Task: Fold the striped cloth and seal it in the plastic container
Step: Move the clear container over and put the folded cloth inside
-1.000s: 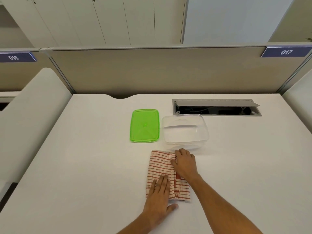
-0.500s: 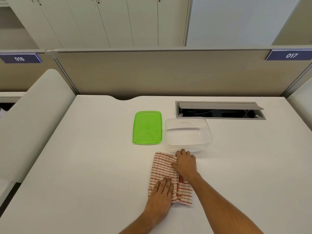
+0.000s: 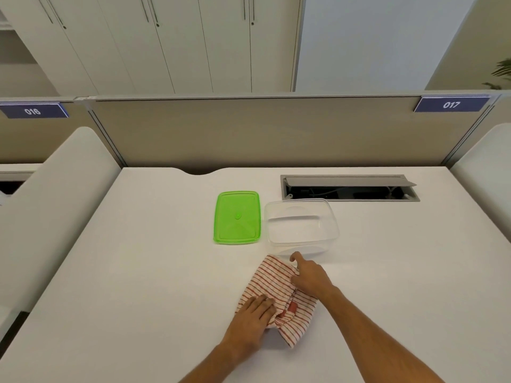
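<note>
Folding will go well if the left hand (image 3: 253,317), spread flat, presses the striped cloth (image 3: 272,288) just before the plastic container (image 3: 301,225) while the right hand (image 3: 309,276) pinches its far edge.

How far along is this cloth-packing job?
About halfway. The striped cloth is already folded into a narrow bundle on the desk. Right now the left hand presses its near end while the right hand grips its far edge, apparently for another fold. Still left: the clear container is empty, and the green lid lies beside it, not yet on.
</note>
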